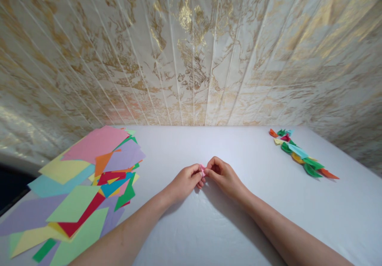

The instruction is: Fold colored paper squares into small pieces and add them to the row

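In left hand (185, 181) and right hand (224, 178), pink paper (203, 170)

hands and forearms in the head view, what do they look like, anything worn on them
The left hand and right hand are bare, with no gloves, rings or bracelets visible. The left forearm and right forearm show no sleeves or watch, and both narrow toward the wrist. Nail details are too small to tell.
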